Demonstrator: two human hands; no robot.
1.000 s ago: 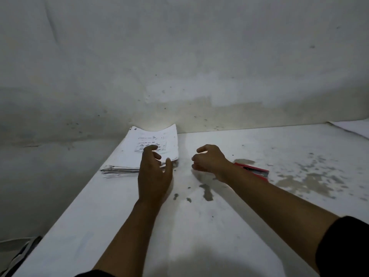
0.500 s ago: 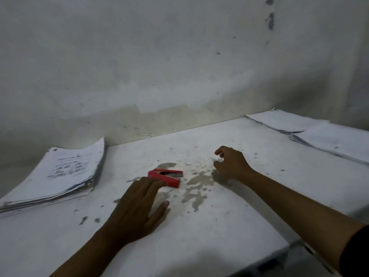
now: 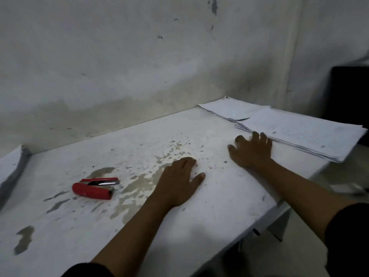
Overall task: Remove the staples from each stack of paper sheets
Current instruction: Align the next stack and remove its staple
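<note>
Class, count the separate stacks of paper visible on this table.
3: one cut off at the left edge, one in the far right corner, one nearest the right hand. Others may lie outside view.

Bare tabletop [image 3: 209,196] between left hand [image 3: 175,183] and right hand [image 3: 250,151]: passable. Red stapler [image 3: 95,186] lies left of left hand. Paper stacks [image 3: 299,132] touch right hand's fingertips, blocking beyond. Wall [image 3: 119,76] closes ahead of both.

Glossy red plastic stapler [image 3: 93,188], metal inside; matt stained table [image 3: 199,212].

Left paper stack [image 3: 10,164] cut by the frame edge; print on the right stack [image 3: 299,132] too blurred to read.
</note>
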